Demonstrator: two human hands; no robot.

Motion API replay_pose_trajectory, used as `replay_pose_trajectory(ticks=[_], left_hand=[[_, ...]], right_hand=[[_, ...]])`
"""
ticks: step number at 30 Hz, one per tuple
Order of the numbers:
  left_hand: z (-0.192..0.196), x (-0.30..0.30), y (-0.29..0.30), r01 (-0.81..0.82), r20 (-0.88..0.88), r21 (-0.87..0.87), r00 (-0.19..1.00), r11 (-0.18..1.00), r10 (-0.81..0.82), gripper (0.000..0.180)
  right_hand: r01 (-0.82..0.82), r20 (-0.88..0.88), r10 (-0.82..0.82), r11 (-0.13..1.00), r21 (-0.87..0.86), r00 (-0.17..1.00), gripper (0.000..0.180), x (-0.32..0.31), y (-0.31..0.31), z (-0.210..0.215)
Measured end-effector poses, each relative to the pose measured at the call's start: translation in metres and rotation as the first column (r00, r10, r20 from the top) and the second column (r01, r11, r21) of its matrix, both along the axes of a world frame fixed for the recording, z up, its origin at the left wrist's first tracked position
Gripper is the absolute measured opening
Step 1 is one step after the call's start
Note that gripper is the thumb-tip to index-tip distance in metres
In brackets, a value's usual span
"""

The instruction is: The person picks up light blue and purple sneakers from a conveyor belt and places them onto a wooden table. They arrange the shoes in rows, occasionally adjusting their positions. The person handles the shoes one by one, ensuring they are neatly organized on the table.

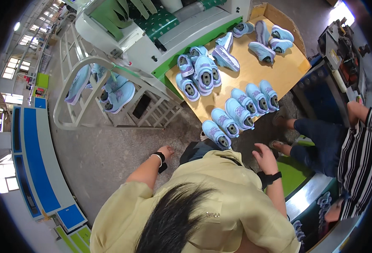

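My right hand [266,158] hangs by the near side of a wooden table [279,69], fingers spread and nothing in it. On the left, my left hand [166,152] is held over the floor, loosely bent, with nothing seen in it. Both wrists wear dark bands. Nearest to the hands, a row of light blue sneakers [216,134] lines the table's near edge, dark shoe lasts showing in their openings. A cluster of similar sneakers [203,76] stands at the table's left, and more sneakers [262,52] lie at the far side, some on their sides.
A metal rack [78,76] on the left carries more blue sneakers [120,97] and a dark phone [141,106]. Behind the table stands a machine with a green belt [160,31]. At right, a person in a striped shirt [357,168] is beside a green-topped bench [293,170].
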State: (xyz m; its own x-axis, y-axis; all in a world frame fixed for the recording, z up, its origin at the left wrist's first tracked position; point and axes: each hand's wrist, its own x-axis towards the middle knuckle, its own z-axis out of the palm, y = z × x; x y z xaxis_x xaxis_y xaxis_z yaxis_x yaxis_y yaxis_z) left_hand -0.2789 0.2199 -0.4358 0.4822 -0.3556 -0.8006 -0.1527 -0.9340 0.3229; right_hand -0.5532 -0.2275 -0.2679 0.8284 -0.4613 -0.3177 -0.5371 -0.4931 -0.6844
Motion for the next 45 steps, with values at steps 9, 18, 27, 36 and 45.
replay_pose_trajectory(ticks=[9,18,27,36,45], left_hand=[[0.098,0.056,-0.149,-0.203,0.029,-0.608,0.961,0.768,0.276,0.037],[0.161,0.024,-0.254,-0.010,-0.021,-0.706,1.000,0.708,-0.007,0.061],[0.218,0.001,-0.332,-0.174,0.129,-0.758,0.904,0.628,0.407,0.110],[0.324,0.109,-0.351,-0.570,-0.466,-0.821,0.621,-0.046,0.630,0.076],[0.334,0.294,-0.347,-0.156,-0.014,-0.986,0.432,0.059,0.902,0.088]], right_hand=[[0.079,0.193,-0.073,0.997,-0.025,0.979,0.053,0.097,-0.025,-0.035],[0.111,0.158,-0.113,0.994,0.022,0.981,0.056,0.127,-0.026,-0.015],[-0.128,0.400,0.058,0.980,0.150,0.915,0.057,0.174,-0.024,0.075],[-0.380,0.183,0.455,0.862,-0.335,0.871,0.063,0.174,-0.074,-0.021],[-0.394,0.227,0.453,0.881,-0.263,0.862,0.065,0.192,-0.070,-0.014]])
